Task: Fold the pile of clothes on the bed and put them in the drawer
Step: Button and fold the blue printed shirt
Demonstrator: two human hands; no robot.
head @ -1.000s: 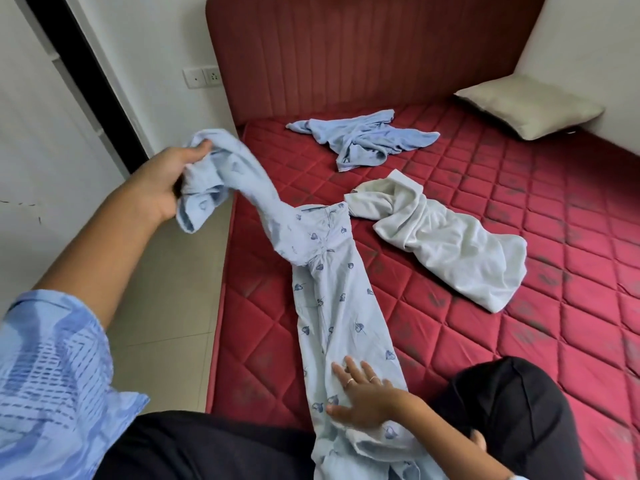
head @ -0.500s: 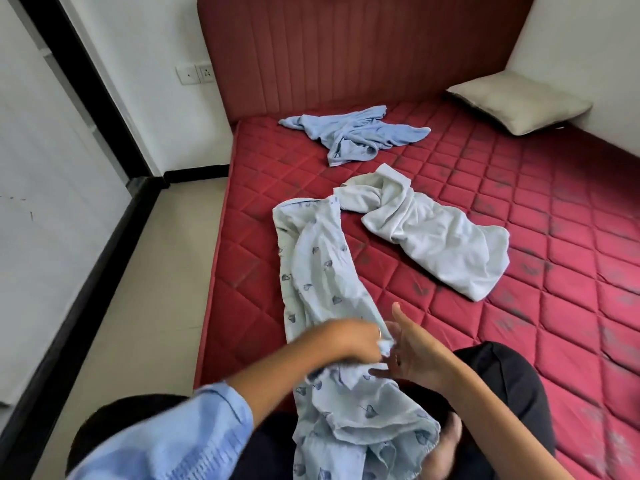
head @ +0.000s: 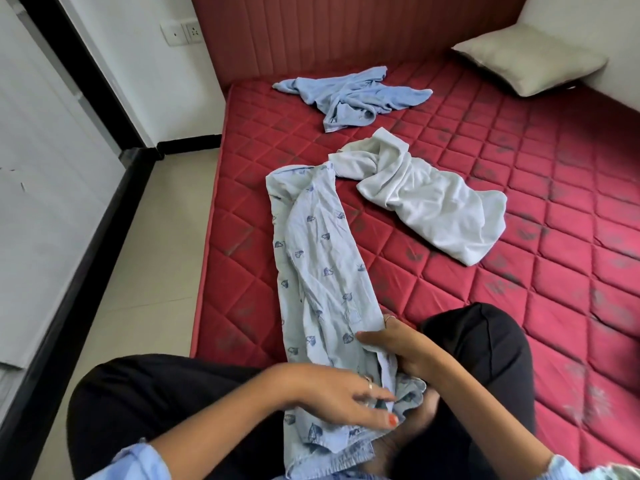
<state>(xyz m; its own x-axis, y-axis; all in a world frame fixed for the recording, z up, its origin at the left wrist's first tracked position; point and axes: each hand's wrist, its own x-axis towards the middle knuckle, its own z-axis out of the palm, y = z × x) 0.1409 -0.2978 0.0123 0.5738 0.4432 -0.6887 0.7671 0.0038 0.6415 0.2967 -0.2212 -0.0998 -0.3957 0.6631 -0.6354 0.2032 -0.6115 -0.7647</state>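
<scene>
Three garments are out: your printed shirt (head: 322, 271) runs from frame centre down onto your lap. It lies in a narrow, twisted strip, so folding now risks locking in creases. Your left hand (head: 332, 398) lies flat on its lower end, fingers straight and slightly spread; your right hand (head: 398, 344) grips the edge, thumb on top.
</scene>
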